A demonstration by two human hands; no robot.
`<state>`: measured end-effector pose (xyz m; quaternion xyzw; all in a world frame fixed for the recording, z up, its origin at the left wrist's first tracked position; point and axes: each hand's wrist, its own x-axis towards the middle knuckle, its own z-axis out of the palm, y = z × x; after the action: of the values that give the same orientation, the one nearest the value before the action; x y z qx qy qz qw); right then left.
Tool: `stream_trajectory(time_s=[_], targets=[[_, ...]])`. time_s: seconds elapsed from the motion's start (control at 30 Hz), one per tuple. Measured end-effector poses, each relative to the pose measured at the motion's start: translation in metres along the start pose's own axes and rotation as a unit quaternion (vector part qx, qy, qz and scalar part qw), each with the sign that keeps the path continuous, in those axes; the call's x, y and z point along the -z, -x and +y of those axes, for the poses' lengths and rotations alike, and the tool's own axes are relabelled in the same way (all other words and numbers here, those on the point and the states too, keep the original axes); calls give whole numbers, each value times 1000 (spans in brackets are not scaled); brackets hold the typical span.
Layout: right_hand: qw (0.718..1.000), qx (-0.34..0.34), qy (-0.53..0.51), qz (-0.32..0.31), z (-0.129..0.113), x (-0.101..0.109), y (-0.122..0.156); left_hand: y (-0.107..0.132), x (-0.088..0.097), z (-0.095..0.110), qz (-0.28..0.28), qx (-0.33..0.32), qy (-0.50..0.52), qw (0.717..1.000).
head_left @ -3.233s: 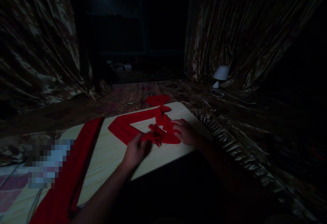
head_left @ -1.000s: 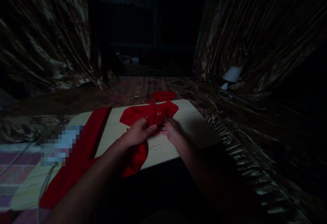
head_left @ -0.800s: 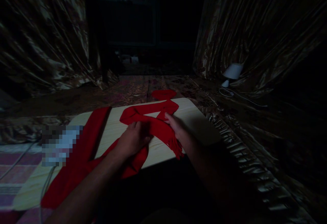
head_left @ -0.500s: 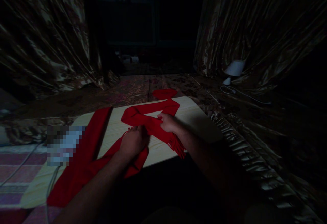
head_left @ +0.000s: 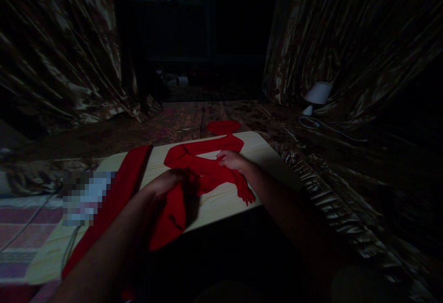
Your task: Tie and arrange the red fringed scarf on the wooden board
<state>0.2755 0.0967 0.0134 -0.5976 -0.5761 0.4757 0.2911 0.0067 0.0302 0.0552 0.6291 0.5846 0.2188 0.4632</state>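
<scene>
A long red scarf (head_left: 204, 167) with a fringed end lies in bends across a pale wooden board (head_left: 277, 169), and part of it runs off the far edge. My right hand (head_left: 231, 159) pinches the scarf near its fringe, thumb and fingers closed on the cloth. To the left, my left hand (head_left: 168, 181) is closed on another stretch of the scarf, which hangs below it in a loose fold. Shadow hides most of the left fingers. A straight red strip of cloth lies along the board's left side, partly behind my left forearm.
A small white lamp (head_left: 319, 93) with a cord stands at the right rear. Patterned curtains (head_left: 58, 54) hang on both sides of a dark window. A blurred-out object (head_left: 88, 197) lies at the board's left, beside a cable and striped cloth (head_left: 27, 229).
My left hand has moved left, pulling up a fold of the scarf. My right hand has shifted slightly right, and the fringed end has bunched closer together.
</scene>
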Motion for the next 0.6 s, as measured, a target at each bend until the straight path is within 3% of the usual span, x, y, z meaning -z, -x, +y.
stream_trajectory(time_s=[0.1, 0.2, 0.27, 0.37, 0.47, 0.53, 0.6], targets=[[1000, 10, 8, 2, 3, 0, -1, 7, -5, 3, 42, -49, -151, 986], [999, 15, 28, 7, 5, -1, 0, 19, -19, 9, 85, -194, -262, 941], [999, 20, 43, 14, 6, -2, 1, 28, -32, 13, 62, -261, -322, 908], [996, 30, 75, 24, 8, -4, -1, 36, -52, 14, 48, -264, -410, 872], [994, 36, 102, 27, 8, -4, -2, 35, -68, 10, 105, -252, -446, 852], [994, 38, 104, 25, 8, -3, -1, 32, -71, 7, 119, -246, -437, 857], [994, 36, 98, 19, 7, -2, 0, 29, -68, 8, 107, -216, -401, 884]])
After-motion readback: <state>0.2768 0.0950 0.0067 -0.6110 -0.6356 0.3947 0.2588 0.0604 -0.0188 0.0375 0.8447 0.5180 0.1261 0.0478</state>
